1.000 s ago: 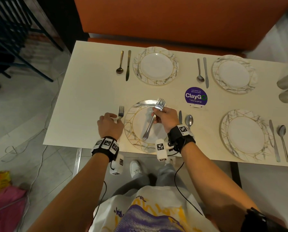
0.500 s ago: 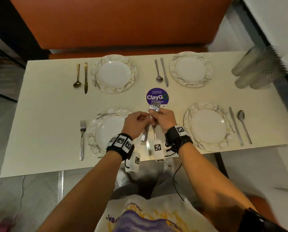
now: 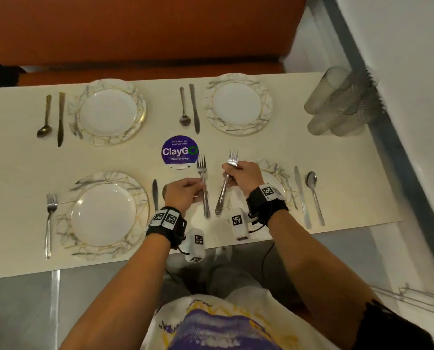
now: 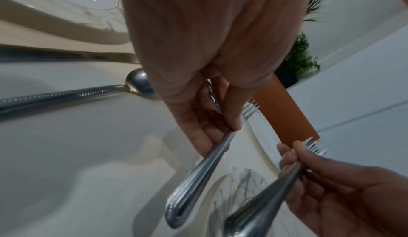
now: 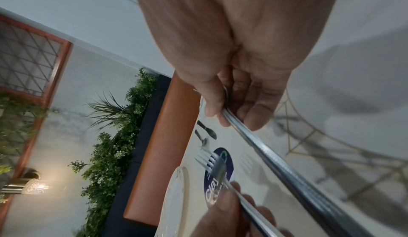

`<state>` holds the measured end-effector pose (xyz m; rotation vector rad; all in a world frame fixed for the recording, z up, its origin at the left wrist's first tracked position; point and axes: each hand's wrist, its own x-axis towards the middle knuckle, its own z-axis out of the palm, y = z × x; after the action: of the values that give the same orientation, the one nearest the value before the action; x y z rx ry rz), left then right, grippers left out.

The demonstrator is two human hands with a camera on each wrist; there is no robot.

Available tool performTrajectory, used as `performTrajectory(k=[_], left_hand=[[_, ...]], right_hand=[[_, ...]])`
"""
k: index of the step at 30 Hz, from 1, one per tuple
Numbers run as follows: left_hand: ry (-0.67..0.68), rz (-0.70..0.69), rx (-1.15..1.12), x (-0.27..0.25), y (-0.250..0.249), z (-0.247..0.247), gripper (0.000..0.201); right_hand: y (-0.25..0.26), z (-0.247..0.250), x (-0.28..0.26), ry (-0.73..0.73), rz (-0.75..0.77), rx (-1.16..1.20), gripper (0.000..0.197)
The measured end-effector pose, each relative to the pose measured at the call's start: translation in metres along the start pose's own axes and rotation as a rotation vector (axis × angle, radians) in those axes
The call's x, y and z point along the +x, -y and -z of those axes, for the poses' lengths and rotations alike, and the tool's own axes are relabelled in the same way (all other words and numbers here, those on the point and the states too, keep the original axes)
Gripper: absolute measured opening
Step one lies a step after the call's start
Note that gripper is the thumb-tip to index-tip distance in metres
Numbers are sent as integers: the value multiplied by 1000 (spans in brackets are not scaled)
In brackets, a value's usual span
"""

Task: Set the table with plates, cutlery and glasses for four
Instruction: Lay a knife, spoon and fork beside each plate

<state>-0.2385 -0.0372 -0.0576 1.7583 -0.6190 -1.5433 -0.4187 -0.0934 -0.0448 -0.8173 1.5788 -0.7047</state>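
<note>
Four marbled plates lie on the cream table (image 3: pixel 21 157). My left hand (image 3: pixel 199 192) pinches the handle of a silver fork (image 3: pixel 202 170), tines pointing away, between the near left plate (image 3: pixel 105 213) and the near right plate (image 3: pixel 277 170). In the left wrist view the thumb and fingers (image 4: pixel 229 129) clamp that fork (image 4: pixel 198 179). My right hand (image 3: pixel 230 173) grips another fork (image 3: pixel 232 157) over the near right plate's left rim; I cannot tell if a second fork lies under it. Its handle (image 5: pixel 276 157) runs from the curled fingers. One fork (image 3: pixel 49 218) lies left of the near left plate.
Knives and spoons lie beside each plate: a gold pair (image 3: pixel 60 117), a silver pair (image 3: pixel 194 107), a knife (image 3: pixel 155 193) by my left hand, a knife (image 3: pixel 301 195) and spoon (image 3: pixel 313 193) at near right. Glasses (image 3: pixel 337 104) lie stacked at the far right. A purple sticker (image 3: pixel 179 150) marks the middle.
The left hand set one fork left of the near left plate, then came to the right hand and took a fork from it. The hands have moved apart, each holding cutlery.
</note>
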Motion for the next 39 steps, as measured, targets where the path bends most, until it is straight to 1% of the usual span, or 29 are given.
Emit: performTrajectory(k=[4, 6, 8, 16, 22, 27, 30, 32, 33, 34, 36, 37, 38, 39], left_hand=[[-83, 76, 121, 5, 16, -10, 7], [-118, 93, 186, 7, 23, -14, 17], [-136, 103, 231, 5, 25, -18, 21], [-147, 59, 341, -9, 32, -27, 20], [-138, 34, 323, -15, 33, -26, 17], [-126, 69, 238, -19, 33, -24, 13], [-118, 87, 169, -23, 31, -24, 6], [-125, 101, 160, -26, 29, -22, 4], [-142, 81, 194, -26, 30, -20, 6], [-171, 35, 266, -26, 30, -18, 12], [-236, -103, 442, -29, 28, -16, 25], [-256, -164, 478, -31, 23, -16, 26], [-240, -207, 472, -32, 18, -17, 24], [-184, -231, 454, -31, 12, -17, 21]], right_hand=[[0, 18, 11, 44, -4, -1, 14], [-2, 25, 15, 55, 0, -6, 15], [-4, 29, 17, 62, 7, -11, 17], [-11, 33, 13, 78, 10, 11, 20], [-19, 30, 5, 68, 21, 1, 19], [-20, 28, 0, 57, 19, -1, 19], [-21, 28, -3, 53, 14, -1, 19], [-22, 29, -3, 52, 13, -5, 19], [-23, 28, -3, 51, 15, -7, 18], [-23, 28, -4, 48, 16, -10, 19], [-22, 26, -5, 37, 16, -8, 18], [-20, 25, -6, 33, 19, -4, 18], [-17, 23, -8, 35, 22, 2, 18], [-14, 20, -9, 39, 24, 5, 18]])
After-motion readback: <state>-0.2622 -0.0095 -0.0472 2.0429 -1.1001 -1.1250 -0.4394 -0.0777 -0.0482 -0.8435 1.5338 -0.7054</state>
